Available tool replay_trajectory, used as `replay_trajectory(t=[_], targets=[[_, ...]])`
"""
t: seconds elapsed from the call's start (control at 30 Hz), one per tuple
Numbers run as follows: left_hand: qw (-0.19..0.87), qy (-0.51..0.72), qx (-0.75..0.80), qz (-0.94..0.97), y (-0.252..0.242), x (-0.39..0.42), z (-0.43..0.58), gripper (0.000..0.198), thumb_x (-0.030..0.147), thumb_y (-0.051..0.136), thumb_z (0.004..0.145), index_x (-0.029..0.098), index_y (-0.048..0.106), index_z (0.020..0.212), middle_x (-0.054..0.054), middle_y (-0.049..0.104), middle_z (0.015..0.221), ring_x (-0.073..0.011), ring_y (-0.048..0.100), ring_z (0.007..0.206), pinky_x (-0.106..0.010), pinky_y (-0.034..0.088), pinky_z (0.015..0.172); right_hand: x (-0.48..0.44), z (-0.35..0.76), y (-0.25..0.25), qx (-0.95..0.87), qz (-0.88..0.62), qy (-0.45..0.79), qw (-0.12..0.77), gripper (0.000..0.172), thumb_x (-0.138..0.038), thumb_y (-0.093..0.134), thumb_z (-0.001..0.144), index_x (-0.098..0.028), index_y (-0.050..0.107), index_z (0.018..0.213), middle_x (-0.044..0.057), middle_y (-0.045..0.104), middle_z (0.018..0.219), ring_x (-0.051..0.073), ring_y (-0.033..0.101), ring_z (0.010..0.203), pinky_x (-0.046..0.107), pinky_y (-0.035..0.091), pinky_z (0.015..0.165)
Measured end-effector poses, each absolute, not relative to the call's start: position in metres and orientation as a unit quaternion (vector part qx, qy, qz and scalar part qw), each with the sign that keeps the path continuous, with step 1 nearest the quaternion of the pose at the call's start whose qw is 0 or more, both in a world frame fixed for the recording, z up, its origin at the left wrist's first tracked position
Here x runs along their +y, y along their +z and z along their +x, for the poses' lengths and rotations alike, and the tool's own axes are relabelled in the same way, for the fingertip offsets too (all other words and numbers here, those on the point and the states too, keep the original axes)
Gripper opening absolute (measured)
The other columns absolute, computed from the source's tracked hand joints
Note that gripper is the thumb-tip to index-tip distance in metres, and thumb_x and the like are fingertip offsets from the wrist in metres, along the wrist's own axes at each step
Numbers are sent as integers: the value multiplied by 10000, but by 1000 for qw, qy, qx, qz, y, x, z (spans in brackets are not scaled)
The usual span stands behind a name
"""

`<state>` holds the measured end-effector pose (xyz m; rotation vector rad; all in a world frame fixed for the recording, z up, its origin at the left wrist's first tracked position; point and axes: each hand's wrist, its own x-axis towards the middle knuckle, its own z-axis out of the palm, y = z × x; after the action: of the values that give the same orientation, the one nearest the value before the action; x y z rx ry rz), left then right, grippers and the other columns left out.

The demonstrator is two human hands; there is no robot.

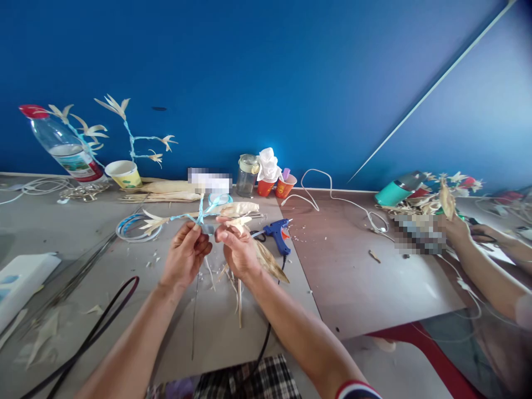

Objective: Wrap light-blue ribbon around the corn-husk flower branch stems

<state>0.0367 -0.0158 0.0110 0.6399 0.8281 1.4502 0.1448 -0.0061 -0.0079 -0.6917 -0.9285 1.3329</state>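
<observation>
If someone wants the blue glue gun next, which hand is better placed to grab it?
Probably the right hand: the glue gun lies just to its right, while the left hand is farther away.

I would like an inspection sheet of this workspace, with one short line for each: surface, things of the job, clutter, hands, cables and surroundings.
Surface: grey table, with a brown panel to its right.
Things of the job: blue-wrapped stem with pale petals, in hand; blue glue gun right of the hands.
Clutter: dried husks, scattered scraps, red-capped bottle.
Hands: left hand pinches the stem's base; right hand has its fingers close beside, their grip unclear.
Cables: white cable at the back; dark cord looped at left.
Surroundings: blue wall; another person's forearm at right.
</observation>
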Motion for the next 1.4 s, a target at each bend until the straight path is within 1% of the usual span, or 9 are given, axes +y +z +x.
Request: replay_trajectory(t=[0.13,0.23,0.33,0.47,0.63,0.83,1.1,1.2,1.4], targets=[[631,623,374,270,12,-18,39,360,316,810,598,184,485,684,86,445,501,-40,421,426,-162,370,454,-10,144,-6,-411,-325,585,618,261,-385,742,632,-187,707,799,-11,591,654,126,507,625,287,440,666],[635,619,374,270,12,-18,39,370,317,822,582,179,490,668,79,469,508,-48,458,443,-172,405,480,-10,145,-7,-403,-313,589,627,267,-374,739,649,-182,709,831,-16,589,643,116,495,593,276,425,616],[641,615,371,272,10,-19,39,354,323,818,597,177,504,671,74,480,517,-49,462,445,-180,422,496,-10,144,-7,-396,-296,590,638,214,-334,734,675,-176,707,816,-20,590,643,99,490,570,257,396,584],[641,615,363,282,6,-18,39,323,319,799,632,175,512,672,69,478,524,-38,418,428,-174,395,474,-9,142,-5,-367,-292,597,651,159,-312,705,703,-174,694,781,-24,588,623,87,474,548,248,379,570],[619,621,356,324,0,-18,42,277,328,746,707,162,528,667,59,466,546,-25,342,412,-175,327,431,-7,141,-3,-330,-293,604,664,147,-310,690,699,-170,676,742,-35,561,589,72,435,524,235,350,543],[569,618,382,384,-8,-18,44,273,352,679,778,158,525,665,49,447,564,-39,354,431,-199,328,437,-5,142,-2,-325,-318,589,668,165,-313,686,683,-157,664,731,-40,540,556,67,413,502,232,332,516],[554,608,398,407,-10,-17,42,342,359,653,802,173,434,616,62,358,537,-49,308,445,-202,294,434,-5,142,-4,-341,-362,558,664,173,-320,665,689,-149,660,717,-33,537,546,71,416,497,233,340,509],[551,604,399,416,-11,-16,41,331,352,645,813,174,440,624,62,347,530,-53,313,455,-203,296,444,-6,141,-4,-353,-370,554,657,189,-338,656,696,-151,659,722,-28,539,564,72,419,504,236,347,515],[572,602,388,399,-11,-15,38,240,336,656,803,166,533,687,69,326,532,-47,284,449,-200,279,441,-8,141,-4,-364,-376,553,649,205,-359,655,704,-158,662,742,-22,545,586,77,425,521,236,358,529]])
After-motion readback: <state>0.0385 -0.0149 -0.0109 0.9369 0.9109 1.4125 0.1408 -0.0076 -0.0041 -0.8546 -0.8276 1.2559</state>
